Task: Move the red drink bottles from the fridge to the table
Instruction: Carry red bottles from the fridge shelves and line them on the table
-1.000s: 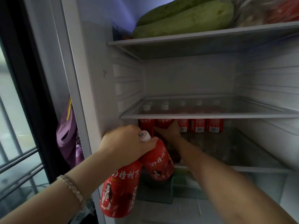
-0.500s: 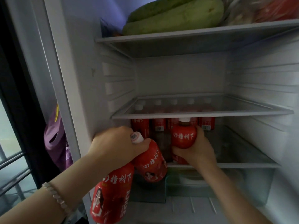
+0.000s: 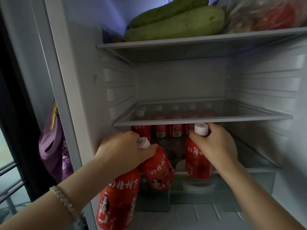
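Observation:
My left hand (image 3: 123, 151) grips two red drink bottles by their necks: one (image 3: 117, 201) hangs low at the fridge's left edge, the other (image 3: 159, 170) tilts right with its white cap showing. My right hand (image 3: 216, 146) is curled round the neck of a third red bottle (image 3: 196, 161), held upright at the front of the lower shelf, just below the glass shelf's edge. A row of several more red bottles (image 3: 167, 131) stands at the back of that shelf, their caps visible through the glass.
The glass shelf (image 3: 199, 121) sits right above my hands. Two green gourds (image 3: 176, 24) and a plastic bag (image 3: 265, 14) lie on the top shelf. A drawer (image 3: 207, 193) is below. A purple bag (image 3: 51, 146) hangs left of the fridge wall.
My right hand has drawn the third bottle forward and lower out of the back row, and its grip has shifted up to the neck. The left hand keeps hold of its two bottles.

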